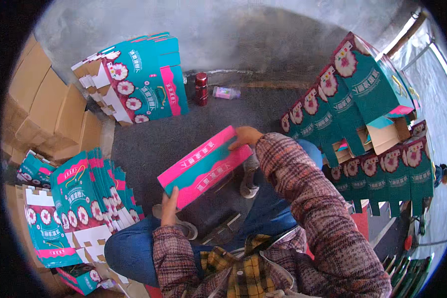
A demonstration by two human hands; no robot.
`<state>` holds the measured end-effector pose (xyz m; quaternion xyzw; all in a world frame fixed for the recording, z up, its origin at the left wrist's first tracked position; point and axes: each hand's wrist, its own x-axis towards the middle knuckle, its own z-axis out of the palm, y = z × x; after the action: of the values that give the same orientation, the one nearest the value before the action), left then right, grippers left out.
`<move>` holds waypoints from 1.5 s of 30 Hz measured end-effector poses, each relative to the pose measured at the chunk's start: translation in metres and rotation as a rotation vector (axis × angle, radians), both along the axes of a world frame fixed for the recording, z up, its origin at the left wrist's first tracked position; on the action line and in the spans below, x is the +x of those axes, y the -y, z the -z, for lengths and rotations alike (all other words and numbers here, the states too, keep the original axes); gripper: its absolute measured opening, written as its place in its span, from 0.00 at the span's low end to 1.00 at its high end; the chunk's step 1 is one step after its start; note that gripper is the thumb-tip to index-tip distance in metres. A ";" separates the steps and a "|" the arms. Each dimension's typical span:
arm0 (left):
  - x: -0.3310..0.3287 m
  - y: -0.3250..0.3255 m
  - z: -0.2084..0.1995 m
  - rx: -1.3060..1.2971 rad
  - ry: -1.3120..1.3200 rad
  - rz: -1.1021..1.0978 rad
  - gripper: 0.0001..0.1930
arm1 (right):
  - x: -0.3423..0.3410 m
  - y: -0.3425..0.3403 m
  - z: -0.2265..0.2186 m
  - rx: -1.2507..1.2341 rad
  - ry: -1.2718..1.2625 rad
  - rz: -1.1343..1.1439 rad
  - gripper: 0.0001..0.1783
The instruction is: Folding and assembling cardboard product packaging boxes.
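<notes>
A pink and teal cardboard gift box (203,161) is held slantwise between both of my hands, above the floor in front of my knees. The thumb and fingers of my left hand (170,204) grip its near left corner. Over its far right end is my right hand (247,137), with fingers bent round the edge. Two pink bands with a wavy teal strip between them face up. The box's underside and the fingertips beneath it are hidden.
Flat printed cartons (151,84) lean against the far wall, with more folded cartons (82,193) at left by brown boxes (49,107). Assembled teal boxes (352,94) are stacked at right. A red flask (201,89) and plastic bottle (226,93) are on the dark floor.
</notes>
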<state>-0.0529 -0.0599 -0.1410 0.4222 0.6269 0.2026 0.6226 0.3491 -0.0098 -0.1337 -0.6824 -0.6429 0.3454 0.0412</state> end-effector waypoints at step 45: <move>0.206 0.001 0.101 0.276 -0.134 0.700 0.32 | 0.140 0.234 0.150 0.400 -0.017 0.998 0.40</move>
<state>0.1532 -0.0611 -0.2415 0.7030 0.4510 0.0324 0.5489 0.4888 -0.2439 -0.2841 -0.8809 -0.2935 0.1601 0.3349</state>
